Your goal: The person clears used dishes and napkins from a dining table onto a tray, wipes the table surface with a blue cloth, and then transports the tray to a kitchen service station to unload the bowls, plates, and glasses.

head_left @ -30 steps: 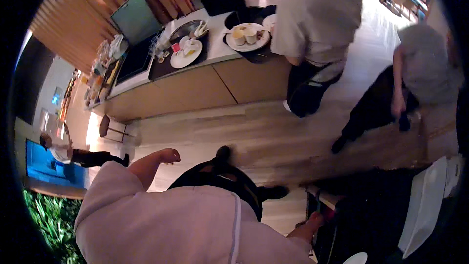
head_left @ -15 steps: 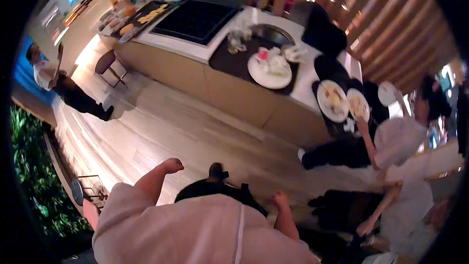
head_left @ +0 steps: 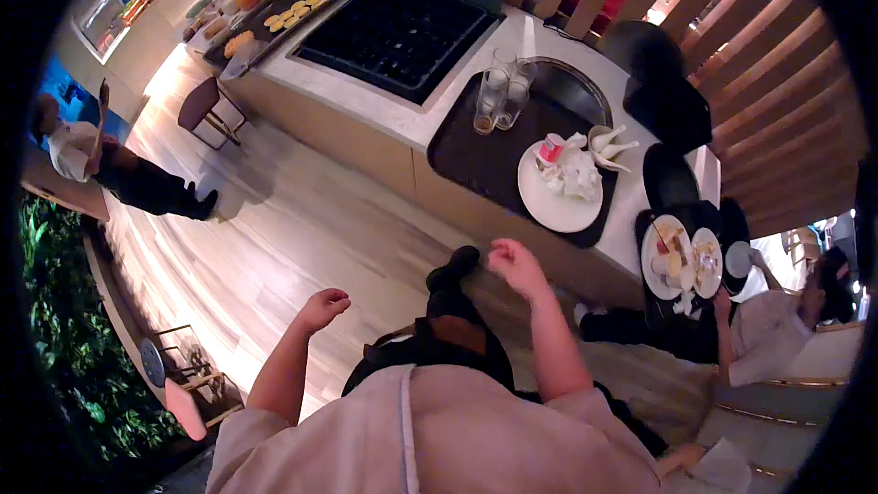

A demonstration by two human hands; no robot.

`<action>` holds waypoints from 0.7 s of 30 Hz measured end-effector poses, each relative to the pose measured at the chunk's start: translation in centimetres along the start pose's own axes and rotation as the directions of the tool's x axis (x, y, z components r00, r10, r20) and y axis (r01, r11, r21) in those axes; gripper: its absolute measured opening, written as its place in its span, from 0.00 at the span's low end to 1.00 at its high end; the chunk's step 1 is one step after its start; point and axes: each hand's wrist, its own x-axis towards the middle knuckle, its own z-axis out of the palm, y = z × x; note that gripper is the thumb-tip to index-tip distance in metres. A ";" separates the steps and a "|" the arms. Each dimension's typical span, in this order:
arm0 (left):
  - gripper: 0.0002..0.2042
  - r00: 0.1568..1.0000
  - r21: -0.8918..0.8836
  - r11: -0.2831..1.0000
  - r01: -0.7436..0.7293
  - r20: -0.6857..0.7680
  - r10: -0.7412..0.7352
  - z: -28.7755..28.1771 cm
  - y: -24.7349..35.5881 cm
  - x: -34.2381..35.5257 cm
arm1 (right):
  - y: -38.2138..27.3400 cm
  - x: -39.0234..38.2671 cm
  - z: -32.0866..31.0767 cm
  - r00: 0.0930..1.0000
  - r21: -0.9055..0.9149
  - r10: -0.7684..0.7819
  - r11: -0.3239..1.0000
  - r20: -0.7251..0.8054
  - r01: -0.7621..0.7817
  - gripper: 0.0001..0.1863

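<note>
My left hand [head_left: 323,309] hangs over the wooden floor with its fingers curled in and nothing seen in it. My right hand [head_left: 516,267] is raised ahead of my body, its fingers loosely bent and a little apart, holding nothing. Nearest to it is a dark tray [head_left: 476,160] on the counter, not touched. On that tray are a white plate [head_left: 540,201] with crumpled napkins [head_left: 578,176] and a red-and-white cup [head_left: 551,148], a bowl with white spoons [head_left: 611,146], and several drinking glasses [head_left: 494,90].
The counter [head_left: 384,133] carries a black stove top [head_left: 393,37] and a tray of yellow food pieces [head_left: 294,14]. At right, a person [head_left: 777,329] is beside a tray with used plates [head_left: 666,256]. Another person [head_left: 110,160] stands far left near a stool [head_left: 208,110]. Green plants [head_left: 69,311] line the left.
My right hand has swung forward and up from beside my body. My left hand stays low. The counter and its trays appear nearer and clearer; the person at right has shifted right.
</note>
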 end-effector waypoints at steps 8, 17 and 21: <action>0.23 0.971 0.147 0.963 -0.227 -0.047 0.236 -4.0 19.2 10.3 | -7.1 19.2 -7.9 0.960 0.113 -0.164 0.975 -0.228 0.194 0.30; 0.58 0.795 0.185 0.775 -0.604 0.214 0.568 2.1 40.8 27.2 | -12.3 28.9 -11.1 0.988 -0.008 -0.048 0.999 -0.150 0.047 0.50; 0.66 0.532 0.185 0.499 -0.846 0.270 0.802 4.5 42.3 36.3 | -10.2 32.4 -11.2 0.991 0.023 -0.131 0.991 -0.030 0.131 0.53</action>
